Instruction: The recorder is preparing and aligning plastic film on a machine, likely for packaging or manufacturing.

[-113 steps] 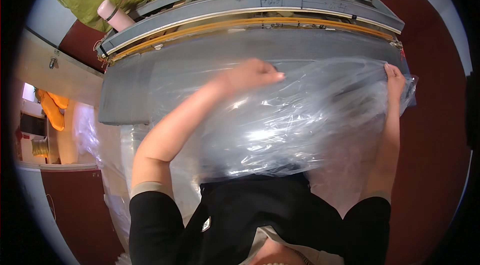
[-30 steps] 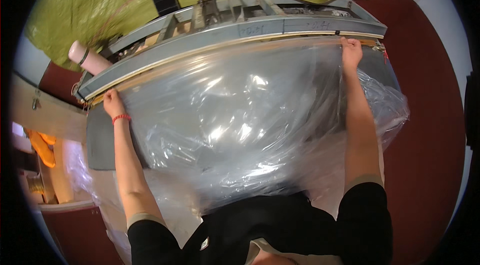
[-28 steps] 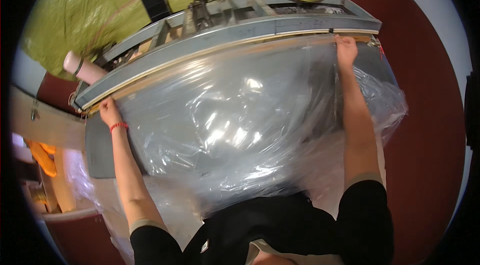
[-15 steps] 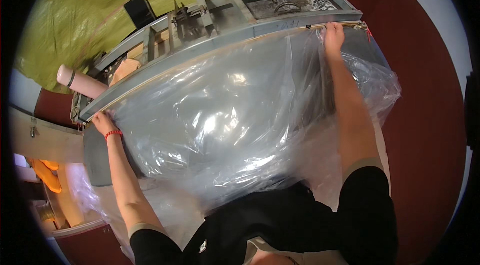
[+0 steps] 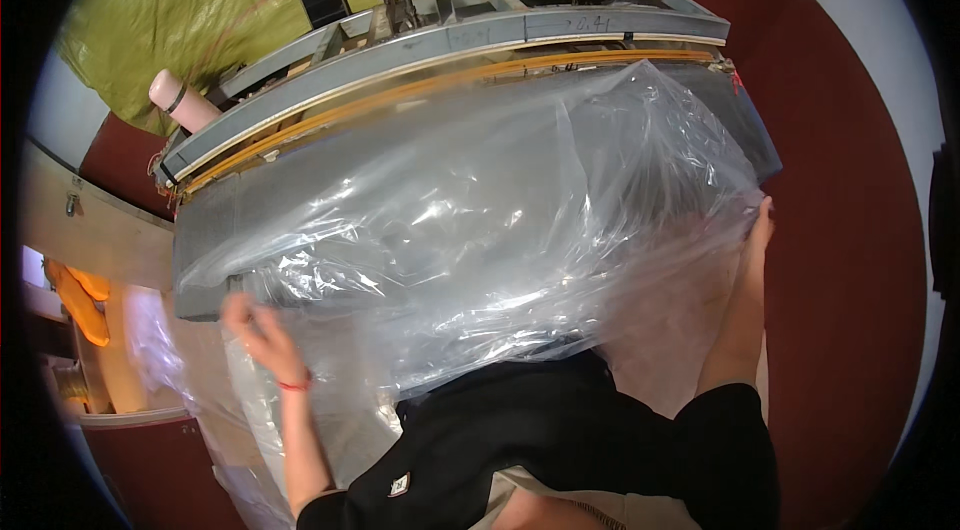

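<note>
Touching clr plastic (image 5: 470,220) w/ R hand (image 5: 762,224), L hand (image 5: 268,342) half-spread

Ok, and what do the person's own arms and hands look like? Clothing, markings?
Left hand: no glove, blurred; thin red bracelet at the wrist. Right hand: no glove, no bracelet showing. Left sleeve and right sleeve: black; the right one is short, leaving the forearm bare. No cables or markings visible on either arm.

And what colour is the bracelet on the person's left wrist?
The bracelet is red, seen in the head view, the only one here.
</note>
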`<state>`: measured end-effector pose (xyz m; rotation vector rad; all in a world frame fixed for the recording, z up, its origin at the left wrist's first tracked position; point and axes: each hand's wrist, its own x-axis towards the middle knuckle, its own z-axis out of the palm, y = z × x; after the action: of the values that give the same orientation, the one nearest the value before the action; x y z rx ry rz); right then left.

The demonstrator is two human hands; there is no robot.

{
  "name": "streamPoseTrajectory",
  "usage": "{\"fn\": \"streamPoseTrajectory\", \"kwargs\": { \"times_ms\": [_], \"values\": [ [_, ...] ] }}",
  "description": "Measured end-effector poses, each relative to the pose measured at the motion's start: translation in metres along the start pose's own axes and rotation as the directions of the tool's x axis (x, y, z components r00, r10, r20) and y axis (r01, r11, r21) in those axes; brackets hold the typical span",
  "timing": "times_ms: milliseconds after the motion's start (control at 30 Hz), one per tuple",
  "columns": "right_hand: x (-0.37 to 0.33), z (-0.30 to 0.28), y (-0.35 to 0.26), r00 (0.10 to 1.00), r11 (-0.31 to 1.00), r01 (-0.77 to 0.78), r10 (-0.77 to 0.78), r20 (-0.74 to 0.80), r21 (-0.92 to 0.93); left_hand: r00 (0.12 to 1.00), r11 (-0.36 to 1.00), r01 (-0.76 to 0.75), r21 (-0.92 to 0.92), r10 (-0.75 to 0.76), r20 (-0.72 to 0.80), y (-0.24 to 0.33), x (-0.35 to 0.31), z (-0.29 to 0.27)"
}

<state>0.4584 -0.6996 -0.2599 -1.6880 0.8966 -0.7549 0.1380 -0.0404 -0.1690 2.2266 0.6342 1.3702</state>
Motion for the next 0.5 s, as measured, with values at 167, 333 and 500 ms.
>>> {"fn": "streamPoseTrajectory", "kwargs": {
  "times_ms": [167, 333, 500],
  "values": [
    [-0.04, 0.036, -0.036, 0.832, 0.745, -0.251, -0.16, 0.531, 0.618, 0.279, 0.939, -0.037, -0.342, 0.338, 0.899, 0.044, -0.128, 0.043],
    [-0.116, 0.088, -0.175, 0.793, 0.751, 0.068, -0.44, 0.421, 0.657, 0.332, 0.884, 0.375, -0.279, 0.153, 0.931, 0.006, -0.098, 0.017],
    [-0.271, 0.113, -0.283, 0.042, 0.801, 0.083, -0.597, 0.801, 0.593, 0.636, 0.61, 0.753, -0.247, -0.58, 0.508, -0.166, 0.001, -0.108]
  ]
}}
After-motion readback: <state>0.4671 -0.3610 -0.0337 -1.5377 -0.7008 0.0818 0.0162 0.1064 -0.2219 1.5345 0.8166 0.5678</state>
